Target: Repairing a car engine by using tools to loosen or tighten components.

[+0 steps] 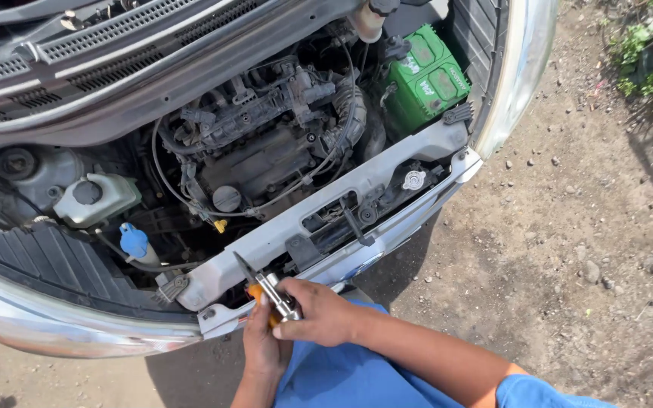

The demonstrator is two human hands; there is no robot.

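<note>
- Bumper (54, 325): silver, cut off at the left and bottom edges.
- Reservoir (96, 198): pale, dark cap, partly tucked under dark trim.
- Blue cap (134, 240): beside the reservoir, its tube running into shadow.
- Engine (266, 143): grey, laced with hoses; lower parts lost in shade.
- Crossmember (326, 211): pale panel running diagonally; what lies under it is hard to make out.
- Left hand (260, 344): forearm cut by the lower edge; fingers curled shut around the screwdriver's orange handle, which it mostly hides.
- Screwdriver (255, 279): just in front of the bumper, near the crossmember's lower end. Long axis slants up and left; dark tip points toward the crossmember. Whether the tip touches it cannot be told.
- Metal part (281, 298): small, shiny, against the screwdriver shaft; exact shape unclear.
- Right hand (319, 313): closed around the metal part, thumb and fingertips pinching it; touching the left hand.
- Blue cloth (357, 378): below the hands, cut off at the bottom edge.
- Battery (425, 75): green, top right of the bay, partly behind a hose.
- Ground (568, 249): bare dirt with stones.
</note>
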